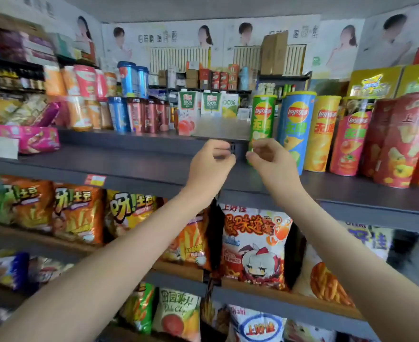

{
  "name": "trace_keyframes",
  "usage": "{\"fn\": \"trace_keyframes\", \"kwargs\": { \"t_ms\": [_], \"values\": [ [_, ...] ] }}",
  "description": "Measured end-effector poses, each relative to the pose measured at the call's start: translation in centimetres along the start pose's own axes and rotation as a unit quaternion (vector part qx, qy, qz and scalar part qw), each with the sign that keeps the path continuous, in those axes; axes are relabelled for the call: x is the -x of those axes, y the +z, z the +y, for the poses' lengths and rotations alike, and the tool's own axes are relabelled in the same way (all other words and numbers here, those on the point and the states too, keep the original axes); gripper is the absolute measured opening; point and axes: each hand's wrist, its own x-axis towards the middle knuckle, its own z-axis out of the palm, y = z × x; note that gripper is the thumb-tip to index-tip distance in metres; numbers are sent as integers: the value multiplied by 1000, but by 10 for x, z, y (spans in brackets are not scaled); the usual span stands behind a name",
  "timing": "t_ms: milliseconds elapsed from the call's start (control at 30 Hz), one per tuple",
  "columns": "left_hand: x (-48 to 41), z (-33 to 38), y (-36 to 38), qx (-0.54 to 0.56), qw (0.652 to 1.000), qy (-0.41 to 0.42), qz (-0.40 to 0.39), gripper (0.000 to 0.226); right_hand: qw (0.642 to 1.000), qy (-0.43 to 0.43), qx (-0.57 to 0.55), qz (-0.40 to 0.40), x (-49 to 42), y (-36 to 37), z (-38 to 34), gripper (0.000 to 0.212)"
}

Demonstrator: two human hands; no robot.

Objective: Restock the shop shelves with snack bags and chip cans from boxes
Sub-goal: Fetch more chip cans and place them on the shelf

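A dark grey top shelf (pixel 129 164) runs across a small shop whose back wall is papered with posters (pixel 154 38) above white radiators (pixel 178 58). Stacked drink cups (pixel 85 80) and juice cartons (pixel 188 104) stand at the back and left of this shelf. On the tier below, orange snack bags (pixel 77 213) and a white bag with a cartoon figure (pixel 252 243) stand packed side by side, facing out. At the right of the top shelf a row of chip cans stands upright, long axes vertical, lids up and labels facing the aisle: a green can (pixel 262 114), then a blue can (pixel 296 119), a yellow can (pixel 323 129) and a red can (pixel 351 141), each just beside the next. Both arms reach up to the shelf edge. The left hand (pixel 212 161) is clenched in front of the shelf joint with nothing seen in it. The right hand (pixel 270 156) has its fingers curled just before the green can's base; whether it grips the can cannot be told.
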Motion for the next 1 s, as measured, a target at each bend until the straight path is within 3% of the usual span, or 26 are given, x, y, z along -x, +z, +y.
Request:
{"fn": "trace_keyframes", "kwargs": {
  "t_ms": [100, 233, 400, 500, 633, 833, 1000],
  "values": [
    [58, -7, -30, 50, 997, -27, 53, 20, 994, -23, -84, -70, 58, 30, -21, 15],
    [136, -52, -84, 48, 980, -165, 103, 13, 980, 34, -107, -164, 138, 89, -14, 15],
    [236, -133, -175, -4, 931, -340, 136, 13, 939, 117, -78, -315, 247, 174, 1, 17],
    [290, -176, -240, 66, 888, -404, 209, 16, 908, 153, -54, -387, 301, 228, 3, 20],
    [344, -218, -338, 62, 853, -451, 255, 7, 876, 193, -39, -441, 358, 316, -2, 20],
    [412, -304, -502, -65, 793, -536, 282, 16, 836, 231, -28, -497, 435, 475, -23, 14],
    [450, -359, -612, -96, 722, -612, 308, 26, 781, 324, -22, -534, 491, 572, -26, 22]
  ]
}}
